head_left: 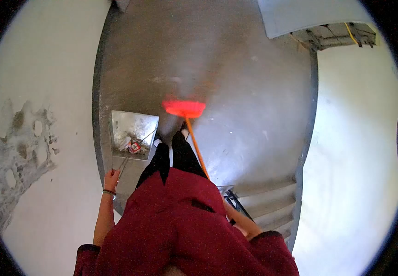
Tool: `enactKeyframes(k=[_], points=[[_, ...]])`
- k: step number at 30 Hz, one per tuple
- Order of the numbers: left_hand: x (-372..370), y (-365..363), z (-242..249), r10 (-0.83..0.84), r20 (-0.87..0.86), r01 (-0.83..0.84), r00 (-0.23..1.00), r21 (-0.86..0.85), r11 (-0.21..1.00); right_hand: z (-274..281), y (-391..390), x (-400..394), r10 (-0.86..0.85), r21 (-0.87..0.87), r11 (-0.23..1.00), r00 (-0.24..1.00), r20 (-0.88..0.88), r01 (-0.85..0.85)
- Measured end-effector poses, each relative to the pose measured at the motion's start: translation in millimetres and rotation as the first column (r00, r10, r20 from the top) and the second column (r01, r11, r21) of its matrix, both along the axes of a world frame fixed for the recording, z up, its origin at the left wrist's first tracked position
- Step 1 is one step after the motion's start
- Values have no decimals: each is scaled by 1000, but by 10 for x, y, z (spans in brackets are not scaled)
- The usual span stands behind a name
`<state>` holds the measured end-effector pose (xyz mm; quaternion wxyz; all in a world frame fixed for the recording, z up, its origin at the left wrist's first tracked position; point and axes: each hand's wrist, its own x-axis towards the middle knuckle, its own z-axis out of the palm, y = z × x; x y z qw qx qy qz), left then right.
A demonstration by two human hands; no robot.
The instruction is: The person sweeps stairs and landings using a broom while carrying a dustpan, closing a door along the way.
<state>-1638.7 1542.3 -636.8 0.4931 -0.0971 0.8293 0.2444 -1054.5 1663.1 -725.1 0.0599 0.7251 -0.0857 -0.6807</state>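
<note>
My left hand [111,179] is closed around the thin handle of a metal dustpan [137,120] that rests on the floor at my left. Inside the pan lie a crumpled red-and-white wrapper [134,147] and some dark debris. A broom with red bristles [184,108] touches the floor in front of my feet, its head blurred. Its orange handle [196,145] slants back to my right side and passes behind my dark red shirt. My right forearm [242,223] reaches toward that handle; the shirt hides the fingers of my right hand.
Steps [272,202] with a dark metal piece [236,202] beside them lie at the lower right. A peeling wall [24,152] stands on the left, a pale wall [355,138] on the right. A slab with a broken edge [332,37] juts in at the upper right.
</note>
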Motion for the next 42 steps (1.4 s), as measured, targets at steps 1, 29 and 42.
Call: enactKeyframes(k=[1,29,42], points=[[-47,-132,-77,-10,11,10,1000,26,1000,260,-127,-68,270,214,941,963,-14,-261],[280,-1071,-409,53,112,-66,992,114,991,584,-813,-885,883,113,171,203,424,-979],[957,-432,-102,32,-39,-32,999,-22,999,123,1501,388,586,399,389,557,588,-831]])
